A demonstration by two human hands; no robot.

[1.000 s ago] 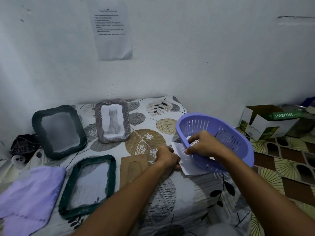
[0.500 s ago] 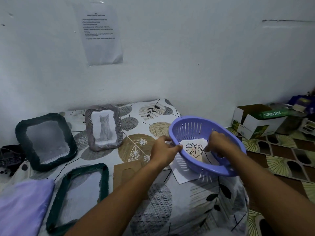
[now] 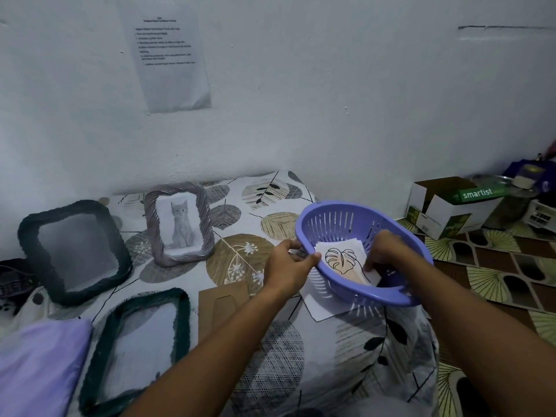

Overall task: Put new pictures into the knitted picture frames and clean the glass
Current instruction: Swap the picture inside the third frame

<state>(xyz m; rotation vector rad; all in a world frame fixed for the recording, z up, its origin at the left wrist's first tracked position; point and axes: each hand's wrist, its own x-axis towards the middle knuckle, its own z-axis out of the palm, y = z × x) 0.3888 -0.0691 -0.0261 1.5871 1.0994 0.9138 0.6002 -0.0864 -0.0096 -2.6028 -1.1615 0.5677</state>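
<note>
A purple slotted basket (image 3: 337, 219) is tilted toward me, with my left hand (image 3: 288, 264) gripping its near-left rim. Inside lies a stack of pictures, the top one a leaf drawing (image 3: 340, 260). My right hand (image 3: 383, 249) reaches into the basket and pinches the right edge of the pictures. A grey knitted frame (image 3: 207, 221) with a cat picture stands by the wall. A dark green frame (image 3: 27, 233) leans at the left and another dark green frame (image 3: 180, 320) lies flat. A brown frame backing (image 3: 216, 305) lies beside my left forearm.
A white sheet (image 3: 319, 308) lies under the basket on the leaf-patterned cloth (image 3: 240, 257). A purple cloth (image 3: 39, 362) sits at the lower left. A white "smartist" box (image 3: 445, 206) stands on the floor at the right. A printed note (image 3: 168, 52) hangs on the wall.
My left hand left the sheet and took the basket's rim. The basket tilted toward me, and my right hand moved to the right edge of the pictures.
</note>
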